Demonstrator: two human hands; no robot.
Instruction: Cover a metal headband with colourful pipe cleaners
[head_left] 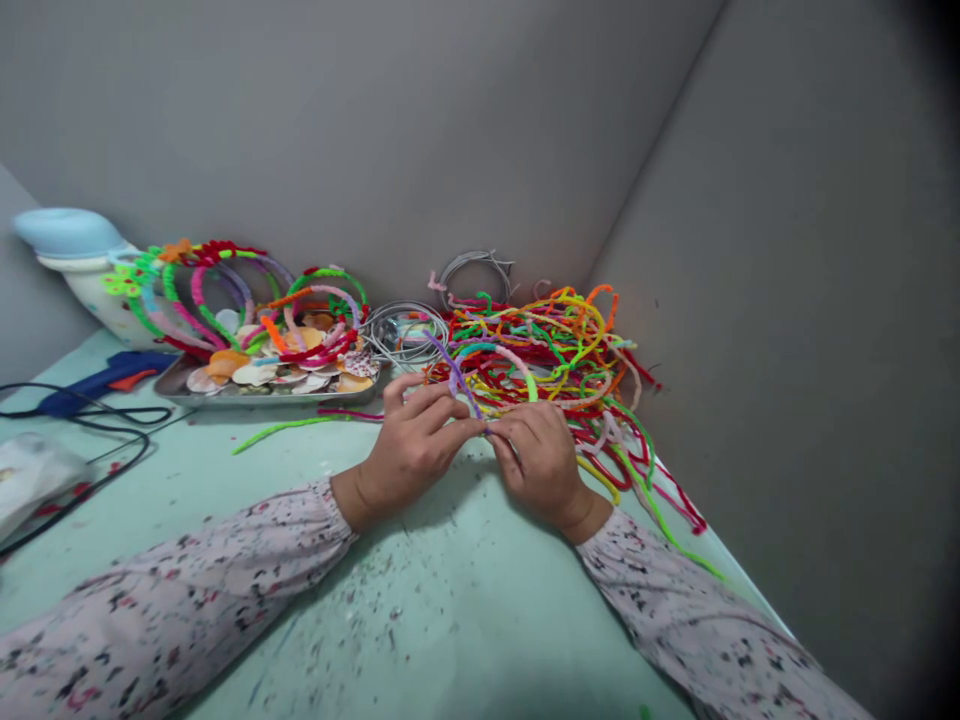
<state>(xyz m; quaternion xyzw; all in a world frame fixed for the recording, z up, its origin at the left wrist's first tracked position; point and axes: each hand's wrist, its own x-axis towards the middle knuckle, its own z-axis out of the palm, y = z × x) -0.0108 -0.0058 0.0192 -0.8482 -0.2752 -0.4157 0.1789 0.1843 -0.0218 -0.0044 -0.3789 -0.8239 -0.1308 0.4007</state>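
Observation:
My left hand (pixel 416 445) and my right hand (pixel 536 455) meet fingertip to fingertip over the pale green table (pixel 450 600). Both are pinched on a purple pipe cleaner (pixel 459 378), which rises up and to the left from between the fingers. Just behind the hands lies a big tangled pile of pipe cleaners (pixel 555 355) in red, yellow, green, orange and pink. Both arms wear flowered long sleeves.
A metal tray (pixel 180 385) at the back left holds seashells and several pipe-cleaner-wrapped hoops (pixel 225 295). Bare wire rings (pixel 401 330) lie beside it. A blue glue gun (pixel 97 382) with black cord, a loose green pipe cleaner (pixel 277 430) and a white-and-blue container (pixel 82 260) are on the left. Grey walls close the corner.

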